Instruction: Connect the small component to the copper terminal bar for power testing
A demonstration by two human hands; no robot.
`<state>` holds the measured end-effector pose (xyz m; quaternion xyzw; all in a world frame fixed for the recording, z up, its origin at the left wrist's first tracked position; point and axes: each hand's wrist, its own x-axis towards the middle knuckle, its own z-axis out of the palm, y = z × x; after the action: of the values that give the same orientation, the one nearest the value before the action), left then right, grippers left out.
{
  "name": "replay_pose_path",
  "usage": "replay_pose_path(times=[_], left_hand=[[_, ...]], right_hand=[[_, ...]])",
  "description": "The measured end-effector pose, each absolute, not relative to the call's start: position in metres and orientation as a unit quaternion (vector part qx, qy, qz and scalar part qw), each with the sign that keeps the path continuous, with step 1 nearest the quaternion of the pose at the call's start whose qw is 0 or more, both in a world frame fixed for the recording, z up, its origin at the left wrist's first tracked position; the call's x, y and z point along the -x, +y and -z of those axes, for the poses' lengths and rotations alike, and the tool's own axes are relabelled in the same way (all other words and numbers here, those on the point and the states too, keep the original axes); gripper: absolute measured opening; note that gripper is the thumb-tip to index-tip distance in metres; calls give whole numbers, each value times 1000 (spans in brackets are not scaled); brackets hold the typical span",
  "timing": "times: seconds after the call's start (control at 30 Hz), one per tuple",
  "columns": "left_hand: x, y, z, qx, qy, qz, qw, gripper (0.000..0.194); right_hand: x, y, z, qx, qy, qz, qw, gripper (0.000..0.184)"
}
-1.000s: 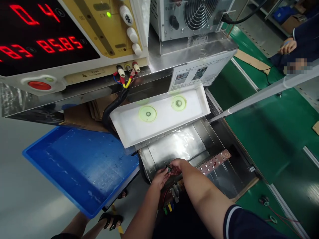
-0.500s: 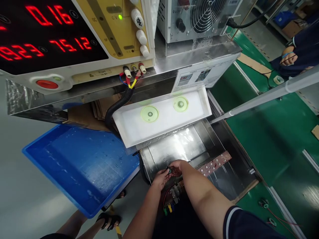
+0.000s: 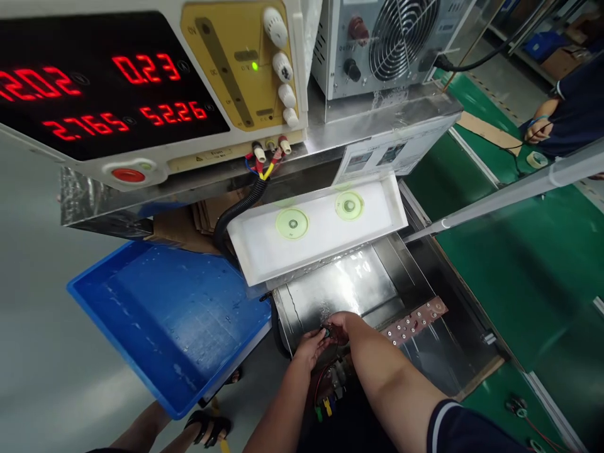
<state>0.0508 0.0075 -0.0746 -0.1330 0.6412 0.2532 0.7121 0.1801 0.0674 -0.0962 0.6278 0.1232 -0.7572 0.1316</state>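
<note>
Over the near side of a metal basin [image 3: 325, 286], which looks to hold water, both my hands meet. Between thumb and fingers, my left hand [image 3: 310, 347] pinches a small round dark part [image 3: 326, 331], too small to name more exactly. My right hand [image 3: 340, 323] is closed against the same part, its fingertips partly hidden. Thin dark wire runs down from there towards red wires and coloured clips [image 3: 326, 406] below my wrists. Just right of my forearm lies a brown perforated strip [image 3: 415, 321] with several metal studs.
A power supply [image 3: 127, 82] with red digits stands upper left, beside a grey fan unit [image 3: 401, 38]. A white tray [image 3: 321, 242] with two bubble levels lies behind the basin. A blue bin [image 3: 189, 327] is at left. Another person's hand [image 3: 538, 129] and sandalled feet [image 3: 207, 428] show.
The view has shifted, so everything sits slightly further right and lower. The current reading has gone from 0.16 to 0.23. Both hands keep their hold on the part.
</note>
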Motion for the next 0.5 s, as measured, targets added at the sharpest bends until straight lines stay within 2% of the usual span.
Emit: replay_pose_path(times=[0.13,0.5], left_hand=[[-53,11,62,130,654,-264,697,20],[-53,11,72,147,639,-267,706,15]], right_hand=[[-175,74,90,-604,69,770,197,38],[-181,71,108,-617,4,763,190,34]])
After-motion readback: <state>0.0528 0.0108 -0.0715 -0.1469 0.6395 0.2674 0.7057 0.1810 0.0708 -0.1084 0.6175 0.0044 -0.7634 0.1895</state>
